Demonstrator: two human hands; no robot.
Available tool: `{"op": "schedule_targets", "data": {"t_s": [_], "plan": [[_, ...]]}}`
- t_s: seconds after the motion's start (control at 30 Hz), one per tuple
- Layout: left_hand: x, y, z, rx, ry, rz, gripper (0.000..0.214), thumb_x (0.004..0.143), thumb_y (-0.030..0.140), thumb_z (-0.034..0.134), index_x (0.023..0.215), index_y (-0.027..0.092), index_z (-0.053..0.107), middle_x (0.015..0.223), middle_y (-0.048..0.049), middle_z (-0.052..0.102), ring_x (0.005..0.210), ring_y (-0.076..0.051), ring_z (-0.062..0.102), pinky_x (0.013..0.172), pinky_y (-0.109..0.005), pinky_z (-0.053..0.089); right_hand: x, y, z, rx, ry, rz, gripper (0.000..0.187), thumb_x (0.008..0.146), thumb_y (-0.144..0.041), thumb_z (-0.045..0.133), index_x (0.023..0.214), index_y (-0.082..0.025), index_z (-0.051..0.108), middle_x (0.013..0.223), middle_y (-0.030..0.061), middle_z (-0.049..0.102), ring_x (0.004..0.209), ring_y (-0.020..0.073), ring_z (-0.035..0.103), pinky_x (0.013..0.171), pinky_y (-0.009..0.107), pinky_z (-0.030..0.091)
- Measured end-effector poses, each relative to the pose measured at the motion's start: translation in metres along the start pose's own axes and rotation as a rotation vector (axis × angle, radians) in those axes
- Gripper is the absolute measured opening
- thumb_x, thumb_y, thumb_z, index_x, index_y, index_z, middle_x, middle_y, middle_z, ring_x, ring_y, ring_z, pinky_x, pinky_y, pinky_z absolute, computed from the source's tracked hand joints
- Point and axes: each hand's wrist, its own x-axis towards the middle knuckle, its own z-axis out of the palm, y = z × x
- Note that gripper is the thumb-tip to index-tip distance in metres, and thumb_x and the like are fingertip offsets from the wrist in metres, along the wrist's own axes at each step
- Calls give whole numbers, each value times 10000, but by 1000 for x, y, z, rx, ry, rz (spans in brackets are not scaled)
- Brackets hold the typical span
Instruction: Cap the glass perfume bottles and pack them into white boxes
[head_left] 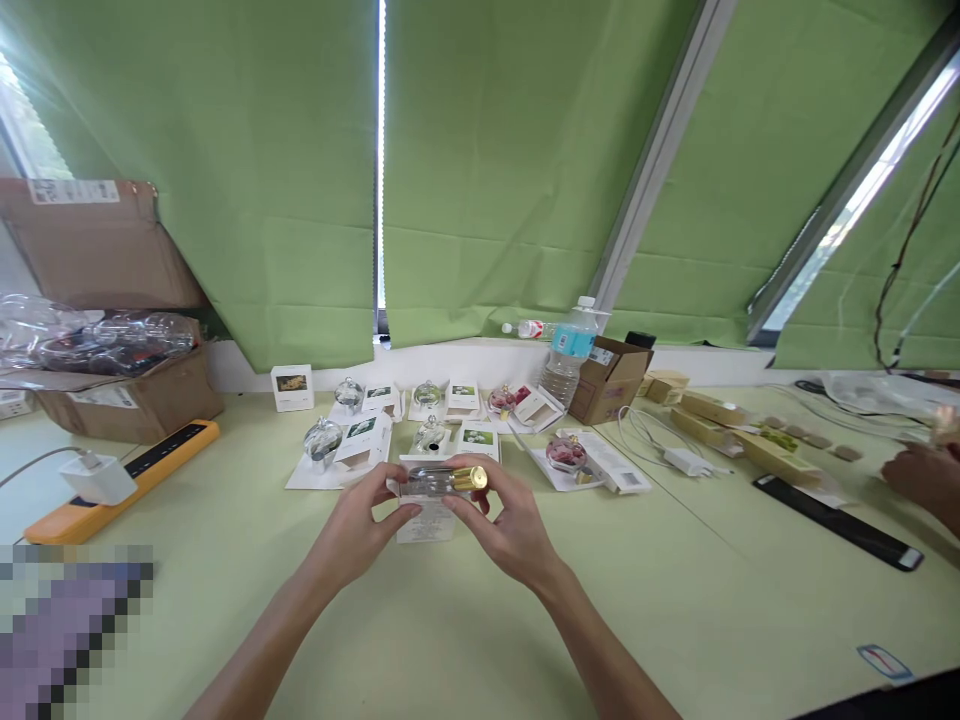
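Glass bottle (435, 482) held in both hands (506, 517)
Jars (566, 453) are already laid out; the bottle (gold-capped) is not yet set down.

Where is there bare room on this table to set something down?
Bare tabletop lies between the right hand and the black strip, and between the left hand and the orange power strip. It's crowded beyond the gold-capped bottle: clear jars, white cartons.
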Motion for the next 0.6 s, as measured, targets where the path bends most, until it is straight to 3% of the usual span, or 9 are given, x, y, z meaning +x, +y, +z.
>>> {"op": "schedule_targets", "data": {"t_s": [0.23, 0.47, 0.6], "plan": [[-2, 2, 1, 28, 5, 25, 180, 857, 324, 577, 1016, 262, 520, 989, 6, 632, 931, -174, 645, 870, -355, 526, 1, 3, 1, -98, -33, -1, 266, 863, -286, 592, 1123, -231, 591, 1056, 67, 635, 650, 148, 485, 552, 280, 432], [-4, 1, 4, 68, 26, 66, 167, 859, 314, 570, 1012, 261, 529, 971, 8, 627, 907, -164, 619, 891, -360, 518, 1, 0, 1, -197, -71, -22, 267, 878, -277, 565, 1141, -237, 581, 971, 60, 641, 665, 167, 495, 597, 297, 438], [-5, -1, 5, 86, 39, 71, 173, 864, 322, 560, 1019, 261, 514, 981, 1, 626, 885, -168, 610, 880, -377, 520, 2, -3, 0, -195, -100, -30, 255, 884, -272, 554, 1136, -239, 577, 1033, 69, 635, 729, 185, 529, 637, 310, 452]]}}
